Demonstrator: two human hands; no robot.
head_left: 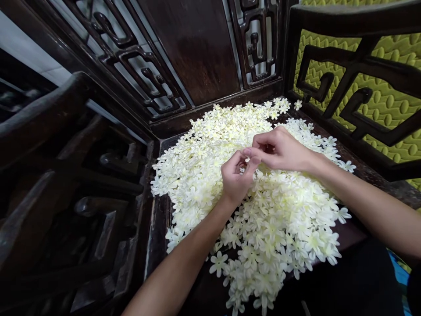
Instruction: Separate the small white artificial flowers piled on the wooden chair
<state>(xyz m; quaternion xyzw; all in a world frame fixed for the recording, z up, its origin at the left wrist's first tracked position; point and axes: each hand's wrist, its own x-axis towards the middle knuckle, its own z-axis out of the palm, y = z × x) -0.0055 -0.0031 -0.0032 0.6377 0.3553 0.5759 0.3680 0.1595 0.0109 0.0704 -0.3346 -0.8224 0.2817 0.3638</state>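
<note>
A broad heap of small white flowers (279, 228) with pale yellow centres covers the dark wooden seat. Over the middle of the heap, my left hand (237, 174) has its thumb and fingers pinched together. My right hand (278, 148) meets it from the right, thumb and forefinger also pinched, the tips of both hands almost touching. Whatever sits between the fingertips is too small to make out, and the pale flowers behind blend with it. The curled fingers of both hands hide their undersides.
A carved dark wooden backrest (200, 52) stands behind the heap. Openwork armrests rise on the left (82, 175) and the right (345, 83). Green quilted fabric (391, 57) shows through the right armrest. A single loose flower (297, 105) lies near the back right corner.
</note>
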